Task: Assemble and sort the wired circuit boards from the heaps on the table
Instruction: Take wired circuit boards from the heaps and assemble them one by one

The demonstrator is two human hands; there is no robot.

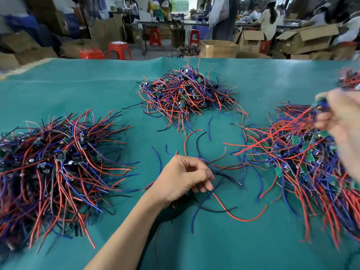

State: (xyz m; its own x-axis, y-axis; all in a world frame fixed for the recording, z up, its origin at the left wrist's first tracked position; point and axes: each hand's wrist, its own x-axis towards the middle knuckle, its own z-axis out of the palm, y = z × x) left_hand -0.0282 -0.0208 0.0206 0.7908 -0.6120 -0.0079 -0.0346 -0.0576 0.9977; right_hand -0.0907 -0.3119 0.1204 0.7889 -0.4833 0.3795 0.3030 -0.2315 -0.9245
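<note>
Centrally, left hand [183, 178] pinches loose wires [220, 199] on green table [78, 90]; right hand [339, 117], blurred, grips wired board [321, 106] above right heap [303, 158]. Light, floppy, tangle-prone; likely best held by board.

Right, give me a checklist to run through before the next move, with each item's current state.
1. Right hand has a wired board lifted from the right heap: ok, though blurred.
2. Left hand pinches loose wires in the middle of the green cloth: ok.
3. Lifted board's wires free of the heap: cannot tell, red strands trail back into it.
4. Left heap and far heap lie apart: ok.
5. Which heap is the sorted one: cannot tell.
</note>
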